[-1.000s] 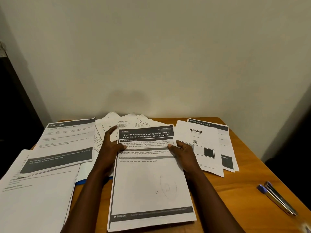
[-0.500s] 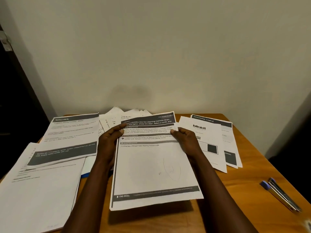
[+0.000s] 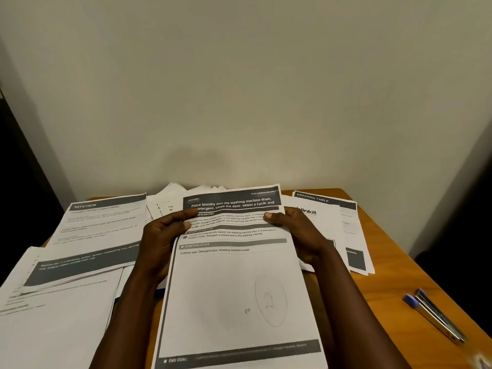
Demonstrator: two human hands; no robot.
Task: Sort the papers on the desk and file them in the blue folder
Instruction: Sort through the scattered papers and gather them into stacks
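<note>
Laundry instruction sheet held in both hands, centre of frame, above the desk (image 3: 394,265).

The laundry sheet (image 3: 234,283) is white with a dark header band reading "Place laundry into the washing machine drum", grey section bars, a pencilled, circled "2" at lower right and a dark "END GOAL" band at the bottom. The left hand (image 3: 159,241) and right hand (image 3: 300,233) each pinch a side edge near the top, thumbs on the printed face. A KITCHEN sheet (image 3: 98,235) lies at left, and blinkit (image 3: 316,225) and DRESSING TABLE (image 3: 348,214) sheets at right. Only a thin edge of the blue folder (image 3: 116,300) shows under the left papers. Two pens (image 3: 434,315) lie at lower right.
</note>
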